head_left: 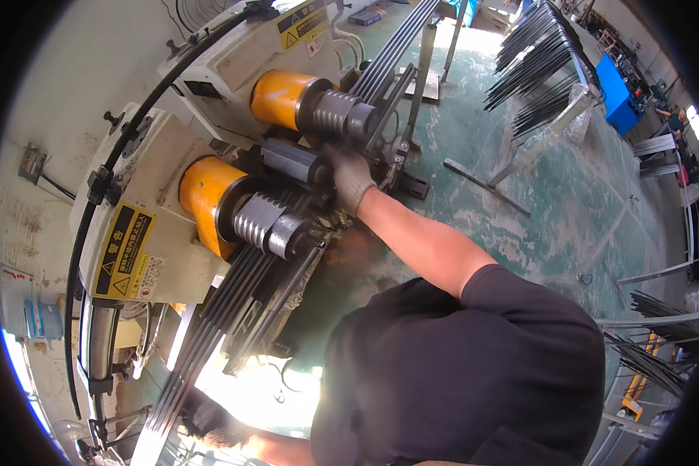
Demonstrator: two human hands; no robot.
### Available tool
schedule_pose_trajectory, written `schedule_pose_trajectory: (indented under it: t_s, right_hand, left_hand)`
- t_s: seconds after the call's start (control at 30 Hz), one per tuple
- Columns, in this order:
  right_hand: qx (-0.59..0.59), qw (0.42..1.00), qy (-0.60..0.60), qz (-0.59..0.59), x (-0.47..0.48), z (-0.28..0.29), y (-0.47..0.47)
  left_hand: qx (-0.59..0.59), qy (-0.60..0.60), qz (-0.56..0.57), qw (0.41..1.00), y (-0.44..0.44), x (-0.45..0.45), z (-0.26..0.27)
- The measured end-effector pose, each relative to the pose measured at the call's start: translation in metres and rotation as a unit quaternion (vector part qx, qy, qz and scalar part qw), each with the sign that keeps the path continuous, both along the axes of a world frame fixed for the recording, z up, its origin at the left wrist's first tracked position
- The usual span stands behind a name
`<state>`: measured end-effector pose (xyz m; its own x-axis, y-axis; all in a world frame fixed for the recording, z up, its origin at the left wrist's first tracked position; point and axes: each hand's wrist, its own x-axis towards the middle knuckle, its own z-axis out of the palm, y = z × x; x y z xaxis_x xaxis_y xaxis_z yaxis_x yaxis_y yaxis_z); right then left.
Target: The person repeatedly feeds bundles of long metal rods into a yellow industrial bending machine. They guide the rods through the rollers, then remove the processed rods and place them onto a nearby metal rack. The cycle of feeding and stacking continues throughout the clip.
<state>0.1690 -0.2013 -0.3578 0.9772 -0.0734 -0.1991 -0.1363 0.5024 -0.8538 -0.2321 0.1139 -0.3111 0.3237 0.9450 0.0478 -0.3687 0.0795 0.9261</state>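
My right hand (349, 177), in a pale work glove, reaches to the middle of a machine, beside a dark faceted metal block (294, 160). Its fingers are blurred and partly hidden there. At the lower left, my left hand (207, 415), in a darker glove, is against a bundle of long metal rods (189, 355); its grip is hidden. The rods run under the lower grooved roller (268, 224), which sits on an orange housing (209, 195). An upper grooved roller (341, 113) sits on another orange housing (282, 99), with rods (393, 49) extending beyond it.
Yellow-and-black warning labels (125, 250) mark the pale machine body. A coil spring (294, 285) runs along its near side. A rack of dark rods (539, 58) stands across the green floor (472, 239). A metal bar (486, 186) lies on the floor. Someone (675, 119) is far right.
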Motion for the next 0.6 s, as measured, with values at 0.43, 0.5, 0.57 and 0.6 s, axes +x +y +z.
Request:
schedule_pose_trajectory:
  t_s: [0.43, 0.5, 0.57, 0.6]
  right_hand:
    - [-0.012, 0.997, 0.014, 0.07, 0.012, 0.033, -0.01]
    - [-0.024, 0.997, 0.004, 0.07, 0.015, 0.03, -0.01]
    - [-0.043, 0.997, -0.004, 0.069, 0.017, 0.024, -0.011]
    - [-0.044, 0.996, -0.006, 0.076, 0.017, 0.025, -0.012]
  left_hand:
    - [0.294, -0.023, 0.037, 0.955, -0.05, 0.078, 0.23]
    - [0.288, -0.094, -0.143, 0.942, -0.006, 0.073, 0.239]
    - [0.302, -0.047, -0.085, 0.948, -0.042, 0.12, 0.249]
    - [0.298, -0.032, -0.1, 0.949, -0.043, 0.131, 0.256]
